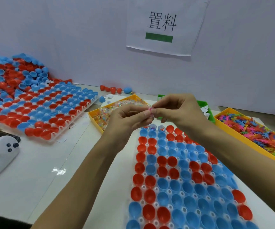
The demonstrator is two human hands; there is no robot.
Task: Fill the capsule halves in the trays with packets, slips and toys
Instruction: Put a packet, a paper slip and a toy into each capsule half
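White surface (39, 176) spread from edge to edge, backed by a pale wall bearing a paper sign (165, 27) with two black characters and a green bar. Near tray (183, 184) of red and blue capsule halves lying open side up, straight below the hands; most halves bare, a few at the far end already holding something. Second tray (50, 111) further left, likewise packed with red and blue halves. Behind that, against the wall, a loose heap of capsule halves (12, 75). At the right edge, a yellow bin (242, 139) heaped with bright plastic toys (265, 129). Another yellow bin (98, 119) beyond the near tray, full of small clear packets (110, 109). Green bin (208, 109) between the two, mostly hidden by the right forearm, with white slips showing inside. White dispenser-like object (4, 151) with dark dots at the left. Left hand (130, 118) and right hand (178, 108) raised together above the far end of the near tray, fingertips of both pinching one small pinkish packet (150, 110) between them.
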